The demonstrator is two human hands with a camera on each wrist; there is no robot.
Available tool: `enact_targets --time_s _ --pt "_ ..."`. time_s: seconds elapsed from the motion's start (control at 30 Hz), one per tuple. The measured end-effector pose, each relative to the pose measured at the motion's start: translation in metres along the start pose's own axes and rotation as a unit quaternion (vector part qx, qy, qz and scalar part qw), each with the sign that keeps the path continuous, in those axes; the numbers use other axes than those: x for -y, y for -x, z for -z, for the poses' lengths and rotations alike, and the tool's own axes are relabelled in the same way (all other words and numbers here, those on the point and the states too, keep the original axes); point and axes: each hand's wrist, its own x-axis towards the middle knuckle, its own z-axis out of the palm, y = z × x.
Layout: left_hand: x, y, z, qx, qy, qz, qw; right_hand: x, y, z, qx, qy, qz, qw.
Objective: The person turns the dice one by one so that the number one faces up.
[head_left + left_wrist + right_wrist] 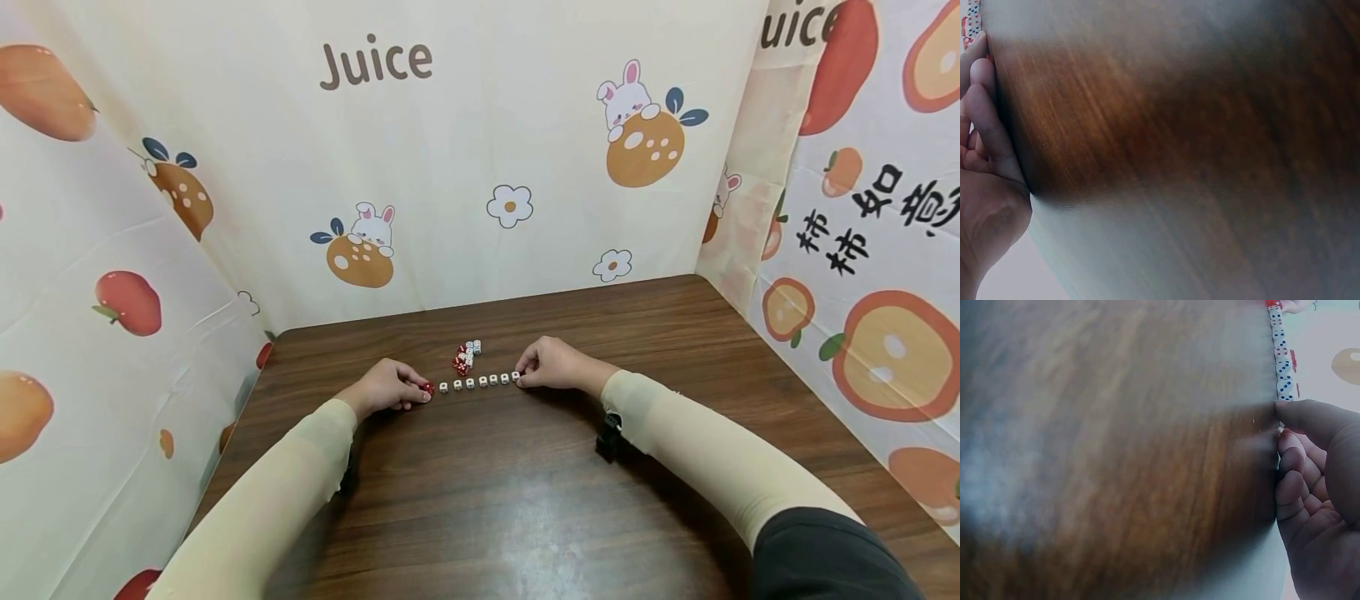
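Note:
A row of several white dice [470, 383] runs across the dark wooden table [480, 475] in the head view. At its left end, my left hand [386, 385] pinches a red die [428, 387] between thumb and fingertips. My right hand [558, 364] is at the other end, thumb and index finger pinching the last white die [516, 377]. In the right wrist view the row of white dice [1282, 353] stretches away beyond the thumb. The left wrist view shows the left hand [988, 137] low against the tabletop, its fingertips partly out of frame.
Just behind the row lies a small cluster of red dice [461, 364] and white dice [472, 347]. A printed cloth backdrop [465, 125] rises at the table's back edge, with more printed cloth on both sides.

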Motion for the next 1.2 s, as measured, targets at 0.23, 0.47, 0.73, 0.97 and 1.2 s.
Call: enact_targets --time_s 0.23,0.47,0.73,0.97,1.2 --pt "0.000 0.000 0.000 0.001 0.002 -0.001 1.0000 0.001 -0.002 0.004 0.016 0.004 0.003 1.000" --pt "-0.001 0.002 0.000 0.000 0.002 -0.002 1.0000 0.001 -0.004 0.009 0.031 0.004 0.001 1.000" --pt "-0.002 0.002 0.000 0.000 0.002 -0.003 1.0000 0.003 -0.003 0.011 0.039 0.001 0.003 0.999" --pt "-0.002 0.002 0.000 -0.001 0.003 -0.002 1.0000 0.003 -0.004 0.013 0.048 -0.003 0.003 0.999" --pt "-0.002 0.002 0.000 0.001 0.002 0.000 1.0000 0.005 -0.005 0.019 0.075 -0.040 -0.017 0.996"
